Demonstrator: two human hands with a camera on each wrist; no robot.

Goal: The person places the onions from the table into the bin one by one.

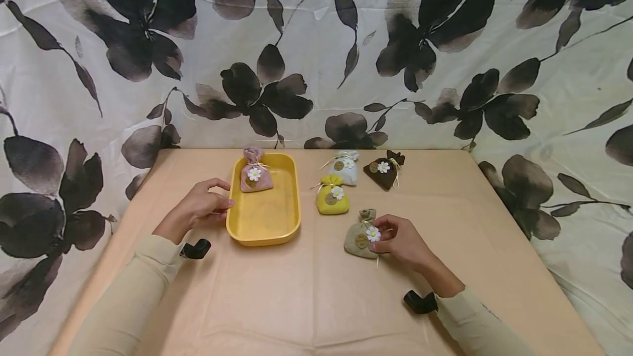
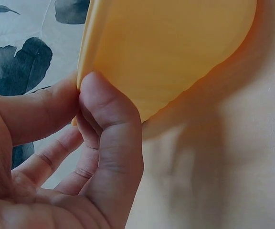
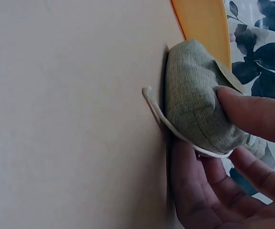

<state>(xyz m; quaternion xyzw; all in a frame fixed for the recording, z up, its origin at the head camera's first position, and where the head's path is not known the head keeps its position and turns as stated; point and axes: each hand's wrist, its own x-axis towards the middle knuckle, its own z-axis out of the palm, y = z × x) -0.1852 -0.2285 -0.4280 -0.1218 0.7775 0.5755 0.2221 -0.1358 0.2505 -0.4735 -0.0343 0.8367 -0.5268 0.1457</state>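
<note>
My left hand [image 1: 205, 205] pinches the left rim of a yellow tray [image 1: 264, 227]; the left wrist view shows thumb and fingertip on its edge. Inside the tray, toward its far left, lies a pink drawstring pouch [image 1: 261, 183] with a white flower. On the right, my right hand [image 1: 399, 239] grips a grey-green drawstring pouch [image 1: 357, 239] by its right side, a flower and round tag on its front. In the right wrist view the thumb presses one face of this pouch [image 3: 190, 86], fingers under the other, and its cord dangles.
Beyond the right hand lie a yellow pouch [image 1: 332, 203], a white pouch [image 1: 350, 176] just behind it and a dark brown pouch [image 1: 382, 179] to their right. A peach cloth [image 1: 277, 301] covers the table, and a flower-print sheet [image 1: 316, 43] hangs behind.
</note>
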